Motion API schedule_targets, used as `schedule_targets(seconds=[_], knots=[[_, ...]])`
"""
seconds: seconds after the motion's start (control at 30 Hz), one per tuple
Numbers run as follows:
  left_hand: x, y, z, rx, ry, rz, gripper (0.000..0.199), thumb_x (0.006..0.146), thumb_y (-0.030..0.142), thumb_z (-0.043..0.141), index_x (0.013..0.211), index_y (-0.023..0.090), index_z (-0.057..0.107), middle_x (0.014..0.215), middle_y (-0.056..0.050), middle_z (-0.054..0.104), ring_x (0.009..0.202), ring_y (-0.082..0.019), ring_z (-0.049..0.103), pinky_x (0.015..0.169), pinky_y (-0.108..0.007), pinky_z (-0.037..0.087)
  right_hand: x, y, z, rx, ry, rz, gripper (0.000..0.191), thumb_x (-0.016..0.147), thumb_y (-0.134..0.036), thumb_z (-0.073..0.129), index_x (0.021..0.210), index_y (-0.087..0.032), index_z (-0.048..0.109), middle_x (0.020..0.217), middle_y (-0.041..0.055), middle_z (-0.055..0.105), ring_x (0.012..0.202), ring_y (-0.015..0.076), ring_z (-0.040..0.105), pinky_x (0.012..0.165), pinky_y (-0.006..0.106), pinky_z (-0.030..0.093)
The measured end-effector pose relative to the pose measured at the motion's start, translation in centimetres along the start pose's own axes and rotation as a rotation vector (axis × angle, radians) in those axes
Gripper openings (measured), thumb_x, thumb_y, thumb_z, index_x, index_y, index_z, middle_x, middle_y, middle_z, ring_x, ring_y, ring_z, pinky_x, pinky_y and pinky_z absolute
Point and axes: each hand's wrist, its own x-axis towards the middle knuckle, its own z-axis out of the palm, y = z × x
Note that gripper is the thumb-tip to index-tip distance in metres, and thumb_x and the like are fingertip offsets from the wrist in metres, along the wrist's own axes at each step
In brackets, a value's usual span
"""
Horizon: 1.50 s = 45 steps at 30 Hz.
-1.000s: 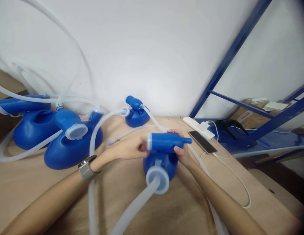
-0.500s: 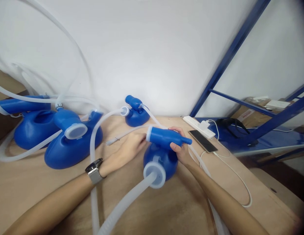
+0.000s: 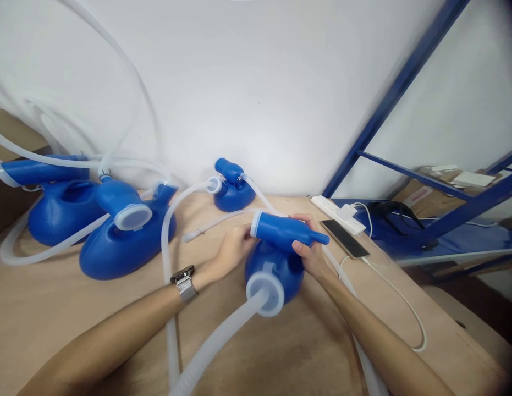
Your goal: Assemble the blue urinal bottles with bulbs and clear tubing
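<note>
In front of me on the table stands a blue plastic urinal bottle (image 3: 292,280), with a white cap (image 3: 275,297) on its mouth and a ribbed white hose (image 3: 223,335) running from that cap toward me. Lying across its top is a blue funnel-shaped urinal head (image 3: 278,231), its white-rimmed end to the left and its narrow spout to the right. My right hand (image 3: 312,254) is closed around the head near the spout, thumb in front. With its fingertips partly hidden, my left hand (image 3: 231,253), a watch on the wrist, is closed at the white-rimmed end.
Two larger blue urinal bottles (image 3: 124,253) with hoses stand at the left, and a smaller one (image 3: 235,195) is by the wall. To the right lie a power strip (image 3: 336,213), a phone (image 3: 344,239) and a white cable (image 3: 404,297). A blue metal frame (image 3: 398,99) rises behind.
My left hand has shifted slightly right and closer against the white-rimmed end. The view has moved a little; my right hand keeps its grip on the blue head.
</note>
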Motion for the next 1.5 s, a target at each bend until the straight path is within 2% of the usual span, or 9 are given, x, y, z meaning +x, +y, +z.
schedule_targets(seconds=[0.17,0.3,0.4,0.5,0.63,0.9,1.07,1.2,1.5], knots=[[0.1,0.9,-1.0,-0.205,-0.071,-0.182,0.005,0.079,0.015,0.075,0.079,0.016,0.080,0.085,-0.005,0.081,0.088,-0.026,0.076,0.081,-0.033,0.059,0.1,0.0,0.0,-0.066,0.006,-0.013,0.071,0.071,-0.076,0.076,0.121,-0.028,0.061,0.115,0.0081,0.069,0.098,0.0299,0.068,0.082,0.044,0.060],[-0.5,1.9,-1.3,-0.410,-0.072,-0.338,0.020,0.077,0.024,0.082,0.096,0.017,0.083,0.096,-0.007,0.083,0.096,-0.025,0.076,0.090,-0.035,0.060,0.1,0.2,0.1,-0.121,0.049,-0.044,0.072,0.074,-0.077,0.074,0.124,-0.027,0.062,0.116,0.0091,0.069,0.107,0.0329,0.067,0.096,0.051,0.057],[-1.0,2.3,-0.8,-0.530,-0.050,-0.438,0.022,0.075,0.023,0.084,0.096,0.018,0.083,0.097,-0.008,0.083,0.097,-0.023,0.076,0.090,-0.032,0.059,0.0,0.3,0.3,-0.130,0.052,-0.048,0.073,0.074,-0.078,0.074,0.125,-0.027,0.062,0.118,0.0094,0.068,0.111,0.0339,0.066,0.098,0.052,0.056],[-1.0,2.5,-0.6,-0.632,-0.062,-0.501,0.019,0.074,0.021,0.083,0.093,0.017,0.083,0.097,-0.008,0.082,0.092,-0.020,0.075,0.089,-0.030,0.059,-0.1,0.3,0.3,-0.113,0.040,-0.028,0.074,0.074,-0.078,0.074,0.126,-0.027,0.061,0.119,0.0097,0.068,0.109,0.0330,0.067,0.093,0.049,0.059],[-1.0,2.5,-0.7,-0.734,-0.065,-0.539,0.022,0.071,0.017,0.086,0.092,0.017,0.082,0.098,-0.007,0.082,0.092,-0.018,0.074,0.090,-0.026,0.059,-0.2,0.4,0.4,-0.128,0.047,-0.039,0.072,0.074,-0.078,0.074,0.124,-0.027,0.062,0.121,0.0091,0.068,0.110,0.0327,0.067,0.097,0.050,0.057],[-1.5,-0.2,0.2,-0.819,-0.014,-0.558,0.015,0.078,0.023,0.088,0.089,0.018,0.080,0.096,-0.006,0.080,0.088,-0.015,0.073,0.087,-0.024,0.060,-0.1,0.6,0.4,-0.100,0.047,-0.039,0.066,0.078,-0.073,0.074,0.124,-0.028,0.062,0.127,0.0092,0.067,0.115,0.0330,0.065,0.101,0.051,0.056],[-1.4,-1.2,0.3,-0.766,-0.001,-0.551,0.024,0.073,0.028,0.093,0.086,0.015,0.078,0.090,-0.008,0.080,0.083,-0.018,0.075,0.080,-0.028,0.062,-0.1,0.4,0.6,-0.092,0.037,-0.039,0.064,0.079,-0.070,0.074,0.125,-0.028,0.061,0.128,0.0091,0.067,0.116,0.0328,0.065,0.101,0.051,0.057],[-1.2,-1.3,0.3,-0.711,0.007,-0.522,0.030,0.068,0.030,0.097,0.085,0.014,0.077,0.087,-0.009,0.082,0.081,-0.020,0.077,0.080,-0.031,0.063,-0.2,0.2,0.8,-0.063,0.042,-0.055,0.059,0.079,-0.066,0.077,0.122,-0.029,0.061,0.125,0.0086,0.067,0.115,0.0326,0.066,0.100,0.051,0.058],[-0.4,-0.2,-0.3,-0.524,-0.068,-0.343,0.043,0.069,0.029,0.094,0.108,0.017,0.080,0.111,-0.008,0.083,0.105,-0.026,0.078,0.097,-0.038,0.062,-0.4,0.0,0.8,-0.075,0.038,-0.053,0.060,0.080,-0.068,0.076,0.122,-0.028,0.063,0.124,0.0089,0.067,0.112,0.0318,0.066,0.097,0.049,0.059]])
